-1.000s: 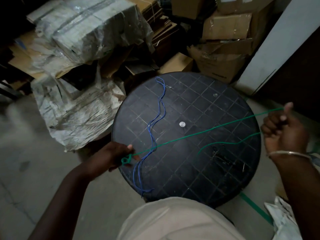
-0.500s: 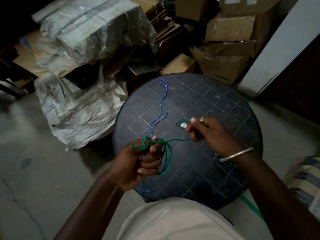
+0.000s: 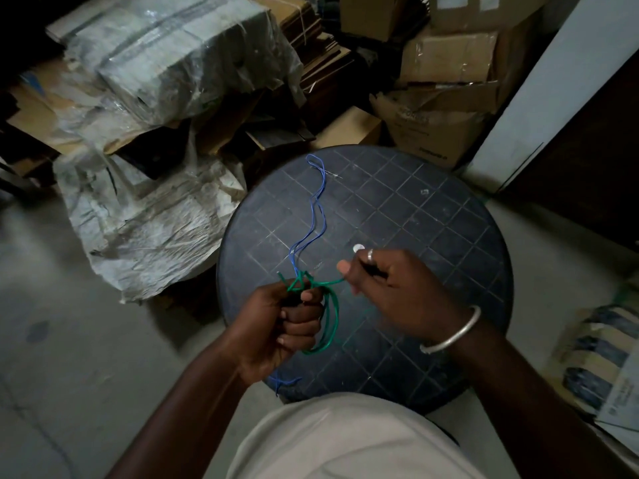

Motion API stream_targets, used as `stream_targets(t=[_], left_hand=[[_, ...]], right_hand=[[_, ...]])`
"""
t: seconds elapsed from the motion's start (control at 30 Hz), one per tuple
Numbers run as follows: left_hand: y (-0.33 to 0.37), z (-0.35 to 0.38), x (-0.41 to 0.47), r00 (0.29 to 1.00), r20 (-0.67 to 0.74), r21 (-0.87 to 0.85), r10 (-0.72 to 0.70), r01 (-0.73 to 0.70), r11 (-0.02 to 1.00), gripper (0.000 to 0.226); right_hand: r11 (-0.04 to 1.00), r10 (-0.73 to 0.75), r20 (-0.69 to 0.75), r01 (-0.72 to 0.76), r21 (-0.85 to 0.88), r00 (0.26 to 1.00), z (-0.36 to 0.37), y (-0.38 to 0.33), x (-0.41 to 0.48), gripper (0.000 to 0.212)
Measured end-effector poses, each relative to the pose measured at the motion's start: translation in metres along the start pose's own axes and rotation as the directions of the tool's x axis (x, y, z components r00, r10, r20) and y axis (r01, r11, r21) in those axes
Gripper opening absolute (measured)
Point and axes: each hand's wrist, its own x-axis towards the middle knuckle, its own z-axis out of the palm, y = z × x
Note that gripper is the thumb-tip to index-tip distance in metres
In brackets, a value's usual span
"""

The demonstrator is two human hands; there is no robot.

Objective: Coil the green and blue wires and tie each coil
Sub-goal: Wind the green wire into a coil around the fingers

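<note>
Green wire (image 3: 328, 326) coiled in clenched left hand (image 3: 287, 323) over stool (image 3: 432, 216) near edge; free end pinched by right hand (image 3: 387, 288). Blue wire (image 3: 316, 216) slack along left side.

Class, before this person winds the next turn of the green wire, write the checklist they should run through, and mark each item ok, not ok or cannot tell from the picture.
1. Thin green plastic-coated wire gathered in loops in the left hand: ok, loops hang from the closed fist.
2. Right hand pinching the free strand: ok, the strand runs from the fist to its fingers.
3. How much free length is left: cannot tell, the hand hides it.
4. Thin blue wire lying clear of the green loops: not ok, it runs on the round black gridded table top under the left fist.
5. Green coil tied: not ok, no tie is visible.
</note>
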Motion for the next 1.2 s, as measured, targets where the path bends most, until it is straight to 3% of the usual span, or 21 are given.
stream_targets(t=[0.1,0.2,0.33,0.67,0.8,0.9,0.97,1.07,1.2], left_hand=[[-0.003,0.000,0.002,0.998,-0.052,0.016,-0.044,0.045,0.999,0.030],[-0.003,0.004,0.003,0.997,-0.042,0.001,-0.065,0.065,0.998,0.028],[0.000,0.011,0.003,0.997,-0.042,0.018,-0.066,0.067,0.998,0.026],[-0.003,0.016,0.004,0.997,-0.008,0.090,-0.083,0.083,0.992,0.029],[-0.002,0.019,0.004,0.998,-0.051,0.174,-0.040,0.048,0.984,0.029],[-0.003,0.020,0.003,0.985,-0.150,0.304,0.080,-0.031,0.952,0.034],[-0.007,0.021,0.005,0.960,-0.222,0.374,0.168,-0.075,0.924,0.036],[-0.013,0.020,0.009,0.926,-0.287,0.454,0.244,-0.093,0.886,0.035],[-0.020,0.020,0.013,0.896,-0.324,0.554,0.305,-0.081,0.828,0.037]], right_hand=[[0.994,0.039,-0.022,-0.037,0.107,0.999,-0.010,0.009,0.003,0.031],[0.978,0.107,-0.138,-0.080,0.191,0.985,-0.014,0.016,0.009,0.025],[0.982,0.123,-0.282,-0.075,0.175,0.952,-0.024,0.021,0.014,0.027],[0.957,0.237,-0.427,-0.135,0.256,0.873,-0.025,0.025,0.016,0.025],[0.964,0.211,-0.466,-0.103,0.245,0.859,-0.026,0.022,0.012,0.030],[0.958,0.218,-0.405,-0.116,0.262,0.888,-0.029,0.022,0.006,0.031],[0.939,0.258,-0.273,-0.173,0.299,0.927,-0.032,0.025,0.001,0.029],[0.943,0.245,-0.072,-0.220,0.250,0.967,-0.035,0.028,-0.005,0.020],[0.926,0.219,0.043,-0.221,0.307,0.975,-0.027,0.022,-0.008,0.028]])
